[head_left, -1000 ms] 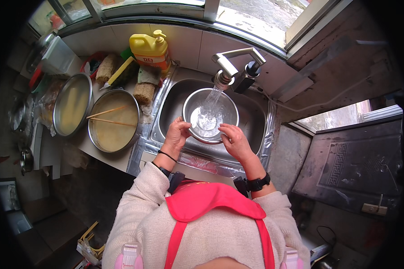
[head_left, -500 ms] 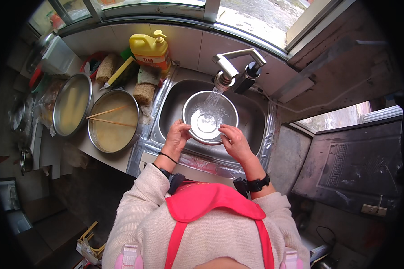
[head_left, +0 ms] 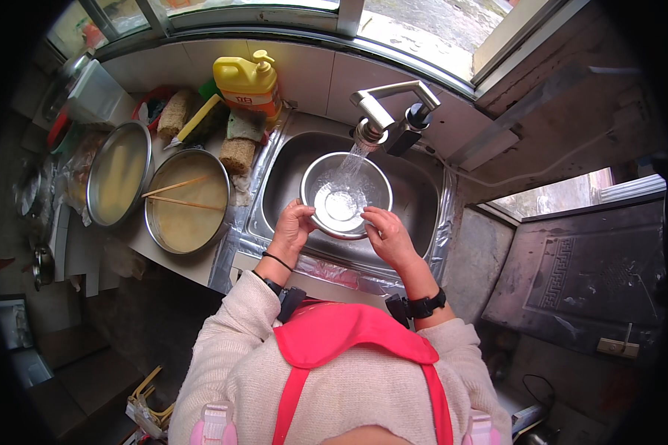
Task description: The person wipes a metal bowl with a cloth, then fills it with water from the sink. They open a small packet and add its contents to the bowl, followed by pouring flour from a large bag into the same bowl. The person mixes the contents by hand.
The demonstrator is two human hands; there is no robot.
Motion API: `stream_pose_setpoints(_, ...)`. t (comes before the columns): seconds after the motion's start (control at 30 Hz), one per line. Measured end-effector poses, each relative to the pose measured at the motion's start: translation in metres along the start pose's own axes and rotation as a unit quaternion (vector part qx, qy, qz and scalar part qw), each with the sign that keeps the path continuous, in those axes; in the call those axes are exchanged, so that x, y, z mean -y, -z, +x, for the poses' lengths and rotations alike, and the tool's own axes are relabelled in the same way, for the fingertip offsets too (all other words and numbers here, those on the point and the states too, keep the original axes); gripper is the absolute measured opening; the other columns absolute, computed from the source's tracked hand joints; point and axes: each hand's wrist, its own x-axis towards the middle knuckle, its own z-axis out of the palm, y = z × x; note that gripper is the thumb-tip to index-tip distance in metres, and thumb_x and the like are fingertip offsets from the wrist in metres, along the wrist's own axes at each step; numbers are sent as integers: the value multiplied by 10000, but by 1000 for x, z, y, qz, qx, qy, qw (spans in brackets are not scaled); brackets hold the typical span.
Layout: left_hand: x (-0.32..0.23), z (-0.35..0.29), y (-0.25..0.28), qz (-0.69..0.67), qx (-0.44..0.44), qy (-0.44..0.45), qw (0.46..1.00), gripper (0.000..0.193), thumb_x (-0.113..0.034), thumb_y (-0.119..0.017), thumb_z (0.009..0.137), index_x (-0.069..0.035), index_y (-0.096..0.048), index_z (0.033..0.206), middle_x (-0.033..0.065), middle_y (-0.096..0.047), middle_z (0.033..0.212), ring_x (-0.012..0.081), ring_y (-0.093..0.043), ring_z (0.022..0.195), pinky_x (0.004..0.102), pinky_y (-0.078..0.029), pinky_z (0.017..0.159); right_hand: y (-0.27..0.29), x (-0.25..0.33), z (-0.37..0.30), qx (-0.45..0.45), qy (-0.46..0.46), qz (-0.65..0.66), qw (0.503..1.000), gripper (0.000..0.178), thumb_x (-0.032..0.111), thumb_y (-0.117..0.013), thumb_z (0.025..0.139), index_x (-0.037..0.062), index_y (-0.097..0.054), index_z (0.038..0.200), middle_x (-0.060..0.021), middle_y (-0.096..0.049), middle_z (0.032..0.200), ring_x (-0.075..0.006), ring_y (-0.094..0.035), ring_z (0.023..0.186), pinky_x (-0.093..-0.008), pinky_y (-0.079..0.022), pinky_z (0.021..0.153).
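Note:
A round steel bowl (head_left: 364,182) is held over the metal sink (head_left: 423,200), under the running tap (head_left: 375,119). Water streams into the middle of the bowl. My left hand (head_left: 293,230) grips the bowl's near left rim. On the near right rim rests my right hand (head_left: 384,233), fingers curled over the edge. A dark band sits on my left wrist and a black watch on my right wrist.
Left of the sink, a steel pan (head_left: 187,200) of pale liquid holds a pair of chopsticks (head_left: 178,193); a second pan (head_left: 119,172) lies beside it. A yellow pump bottle (head_left: 249,81), scrub pads (head_left: 239,152) and a sponge (head_left: 197,119) stand behind them. A window runs along the back.
The bowl has shifted a little under the stream and both hands have adjusted their hold on its rim. Water keeps running.

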Motion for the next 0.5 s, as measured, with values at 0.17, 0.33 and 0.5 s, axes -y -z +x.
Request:
stream_pose_setpoints(0.17,2,1,1,2,6,-2,1000,124,-2,-549,666,-80,-475,728,50,-564,740,174,-581,660,346,-516,610,2,1,0,3,0,-1,1000,184,31,-534,744,26,-574,923,-125,-588,978,-290,-552,911,-372,-406,833)
stream_pose_setpoints(0.33,2,2,2,1,8,-1,1000,117,-5,-547,667,-73,-481,737,52,-568,749,177,-583,673,351,-518,621,2,2,0,-4,4,-3,1000,185,26,-539,740,25,-574,922,-127,-590,971,-290,-554,906,-371,-410,824)
stream_pose_setpoints(0.5,4,3,3,-6,8,-2,1000,112,-10,-547,669,-69,-485,742,56,-571,754,177,-584,681,350,-519,624,2,1,-1,-2,5,-3,1000,188,24,-551,741,26,-576,928,-126,-587,980,-291,-552,912,-367,-416,816)
